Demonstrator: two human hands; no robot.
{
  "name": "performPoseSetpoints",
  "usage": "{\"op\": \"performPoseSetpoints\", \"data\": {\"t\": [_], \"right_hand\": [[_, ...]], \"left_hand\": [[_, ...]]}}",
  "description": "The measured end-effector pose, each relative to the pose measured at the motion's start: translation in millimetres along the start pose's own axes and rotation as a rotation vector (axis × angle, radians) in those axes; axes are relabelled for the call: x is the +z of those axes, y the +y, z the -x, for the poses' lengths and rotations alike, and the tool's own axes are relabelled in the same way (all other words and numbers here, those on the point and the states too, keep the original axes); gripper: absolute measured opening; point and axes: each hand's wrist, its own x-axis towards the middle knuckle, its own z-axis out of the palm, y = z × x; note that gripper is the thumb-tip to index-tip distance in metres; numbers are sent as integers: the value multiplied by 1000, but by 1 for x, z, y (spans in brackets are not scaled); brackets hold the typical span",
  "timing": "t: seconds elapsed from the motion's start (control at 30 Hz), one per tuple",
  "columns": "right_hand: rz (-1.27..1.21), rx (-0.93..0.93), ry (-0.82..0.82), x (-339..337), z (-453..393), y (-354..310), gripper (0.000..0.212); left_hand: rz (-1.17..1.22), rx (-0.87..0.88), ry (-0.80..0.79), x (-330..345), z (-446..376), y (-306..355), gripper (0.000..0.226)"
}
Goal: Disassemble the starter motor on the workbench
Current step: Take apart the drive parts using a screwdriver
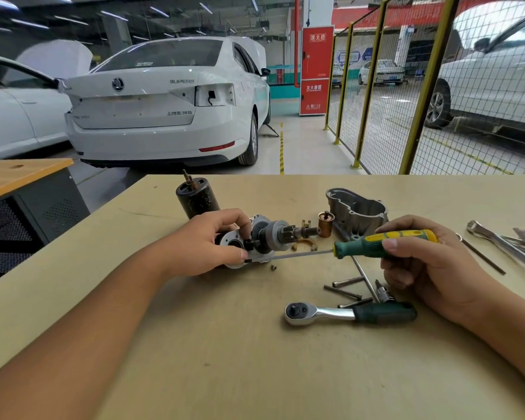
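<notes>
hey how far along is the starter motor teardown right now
Done: the black motor can and aluminium nose housing stand apart on the workbench, long bolts out beside the ratchet. In hand: left hand grips the drive assembly; right hand works a screwdriver into it. Left: splitting that assembly.

The white car (164,101) carries "SUPERB" on the right of its boot lid, with a round badge at the centre. The red cabinet (316,69) reads "消火栓" at the top, and "119" near the bottom. Other lettering is too blurred to read.
</notes>
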Motion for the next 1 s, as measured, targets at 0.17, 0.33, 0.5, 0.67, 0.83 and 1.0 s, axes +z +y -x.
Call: {"op": "performPoseSetpoints", "data": {"t": [0.17, 0.33, 0.5, 0.67, 0.83, 1.0], "right_hand": [[-2, 10, -2, 1, 1, -1, 35], [-12, 18, -10, 2, 3, -2, 29], [4, 13, 6, 4, 4, -3, 30], [28, -1, 38, 7, 6, -3, 26], [22, 0, 59, 8, 5, -3, 21], [22, 12, 67, 7, 5, -3, 25]], "left_hand": [[24, 5, -9, -1, 1, 0, 26], [27, -1, -4, 0, 0, -2, 23], [26, 5, -13, -1, 0, -4, 23], [28, 3, -18, -1, 0, -7, 23], [32, 7, -25, -2, -1, -7, 23], [30, -9, -21, -1, -1, -8, 26]]}}
